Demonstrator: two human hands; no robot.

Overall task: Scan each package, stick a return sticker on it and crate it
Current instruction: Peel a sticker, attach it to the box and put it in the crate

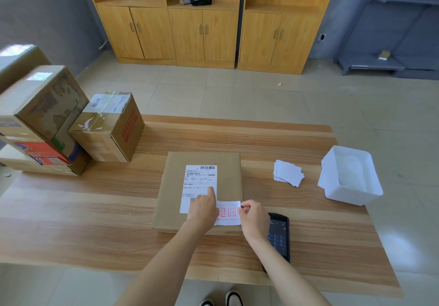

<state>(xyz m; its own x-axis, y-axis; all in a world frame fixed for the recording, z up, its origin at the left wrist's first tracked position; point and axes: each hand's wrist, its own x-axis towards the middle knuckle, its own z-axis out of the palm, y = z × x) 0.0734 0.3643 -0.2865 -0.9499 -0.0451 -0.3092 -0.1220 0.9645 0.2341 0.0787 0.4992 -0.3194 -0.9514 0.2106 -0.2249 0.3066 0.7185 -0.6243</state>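
Meanwhile, a flat brown package [202, 187] lies at the near middle of a wooden table [95, 210], its white shipping label [198, 182] facing up. The left hand [202, 207] presses flat on the label's near end, while the right hand [253, 215] pinches the right edge of a red-printed return sticker [228, 213] over the package's near right corner. A black handheld scanner [279, 237] lies just right, sticker backings [287, 171] and a white bin [349, 175] farther right, stacked cartons [71, 125] far left.
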